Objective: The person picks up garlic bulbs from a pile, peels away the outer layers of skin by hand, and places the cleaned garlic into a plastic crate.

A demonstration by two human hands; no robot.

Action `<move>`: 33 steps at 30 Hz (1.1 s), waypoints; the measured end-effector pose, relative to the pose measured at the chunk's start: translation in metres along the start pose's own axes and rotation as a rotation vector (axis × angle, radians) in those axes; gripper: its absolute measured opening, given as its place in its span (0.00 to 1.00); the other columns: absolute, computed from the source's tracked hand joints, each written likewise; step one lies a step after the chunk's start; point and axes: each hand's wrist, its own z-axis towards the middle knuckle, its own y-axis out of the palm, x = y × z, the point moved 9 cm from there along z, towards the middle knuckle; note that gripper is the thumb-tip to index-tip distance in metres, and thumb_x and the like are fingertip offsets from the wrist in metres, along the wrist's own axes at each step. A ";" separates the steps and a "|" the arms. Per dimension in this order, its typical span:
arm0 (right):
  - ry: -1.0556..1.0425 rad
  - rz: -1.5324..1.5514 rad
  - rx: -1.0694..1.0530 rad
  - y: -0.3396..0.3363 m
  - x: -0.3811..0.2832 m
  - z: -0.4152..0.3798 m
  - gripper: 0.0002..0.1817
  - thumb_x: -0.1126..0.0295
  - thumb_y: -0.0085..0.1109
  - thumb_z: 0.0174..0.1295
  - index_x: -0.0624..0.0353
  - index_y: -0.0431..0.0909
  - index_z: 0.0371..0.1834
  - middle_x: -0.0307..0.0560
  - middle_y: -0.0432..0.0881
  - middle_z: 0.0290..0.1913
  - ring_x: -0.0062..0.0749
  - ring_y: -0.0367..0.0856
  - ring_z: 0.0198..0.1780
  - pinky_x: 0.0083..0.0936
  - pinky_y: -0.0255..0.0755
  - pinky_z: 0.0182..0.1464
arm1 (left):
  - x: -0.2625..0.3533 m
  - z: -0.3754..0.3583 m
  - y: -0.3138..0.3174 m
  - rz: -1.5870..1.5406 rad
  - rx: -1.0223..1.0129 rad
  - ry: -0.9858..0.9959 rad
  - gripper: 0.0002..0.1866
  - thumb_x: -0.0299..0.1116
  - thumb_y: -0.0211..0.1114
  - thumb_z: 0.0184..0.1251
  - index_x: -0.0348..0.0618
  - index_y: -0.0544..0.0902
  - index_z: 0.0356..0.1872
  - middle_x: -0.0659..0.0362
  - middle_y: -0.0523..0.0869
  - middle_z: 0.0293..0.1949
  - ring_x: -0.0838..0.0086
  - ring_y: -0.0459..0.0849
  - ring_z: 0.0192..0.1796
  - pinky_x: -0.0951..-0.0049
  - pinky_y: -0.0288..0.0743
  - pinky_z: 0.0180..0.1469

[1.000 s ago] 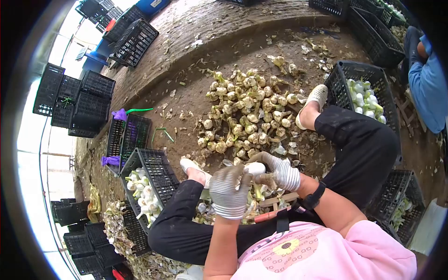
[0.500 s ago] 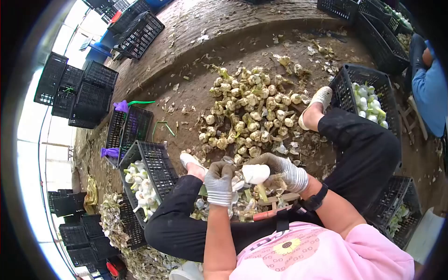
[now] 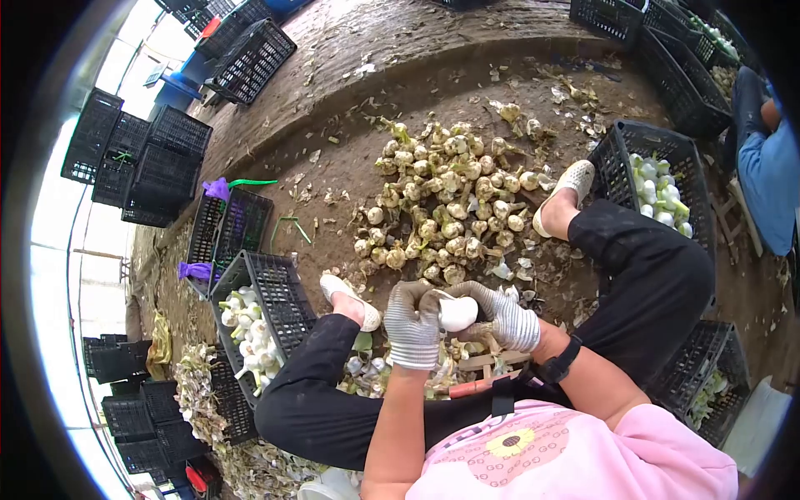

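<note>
A smooth white garlic bulb (image 3: 457, 315) is held between my two gloved hands, in front of my lap. My right hand (image 3: 502, 317) is closed round its right side. From the left, my left hand (image 3: 414, 323) pinches at the bulb's upper left edge, where a strip of skin seems to lift. Both gloves are striped grey-white with dirty brown fingers; some fingertips are hidden. Just beyond my hands, a heap of unpeeled garlic bulbs (image 3: 454, 200) with dry skins lies on the dirt floor.
Crates of cleaned white garlic stand left (image 3: 250, 333) and right (image 3: 662, 187) of my legs. Peelings and an orange-red handle (image 3: 475, 388) lie below my hands. Stacked black crates (image 3: 167, 167) fill the far left. A person in a blue top (image 3: 767, 183) sits at far right.
My left hand has moved right and slightly up onto the garlic bulb, now touching it. The bulb has turned in my right hand, and its stalk no longer shows below.
</note>
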 end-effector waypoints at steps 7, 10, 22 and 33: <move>0.120 0.045 -0.190 0.015 0.012 -0.006 0.35 0.80 0.64 0.47 0.54 0.62 0.61 0.40 0.74 0.48 0.23 0.73 0.49 0.21 0.68 0.52 | -0.049 0.003 -0.015 0.131 0.052 -0.139 0.05 0.27 0.56 0.64 0.37 0.72 0.32 0.60 0.78 0.26 0.80 0.73 0.28 0.80 0.70 0.33; 0.030 0.115 -0.009 -0.004 0.013 -0.001 0.37 0.82 0.61 0.48 0.53 0.59 0.64 0.40 0.73 0.51 0.21 0.74 0.45 0.20 0.70 0.49 | -0.042 0.001 -0.012 -0.240 0.042 -0.191 0.09 0.33 0.58 0.65 0.37 0.72 0.32 0.61 0.78 0.25 0.80 0.75 0.27 0.79 0.73 0.30; 0.045 0.667 0.182 -0.031 0.032 0.003 0.41 0.30 0.48 0.49 0.61 0.74 0.45 0.50 0.82 0.33 0.29 0.82 0.31 0.23 0.77 0.27 | 0.020 0.033 -0.066 -0.402 0.135 -0.130 0.04 0.27 0.57 0.63 0.43 0.79 0.36 0.61 0.78 0.24 0.79 0.78 0.25 0.78 0.75 0.26; -0.159 0.667 0.212 -0.054 0.036 0.003 0.30 0.39 0.48 0.57 0.57 0.76 0.42 0.45 0.81 0.37 0.29 0.81 0.35 0.24 0.77 0.33 | 0.009 -0.002 0.032 -0.294 -0.162 -0.054 0.09 0.33 0.61 0.61 0.37 0.74 0.29 0.53 0.79 0.36 0.68 0.79 0.38 0.70 0.74 0.40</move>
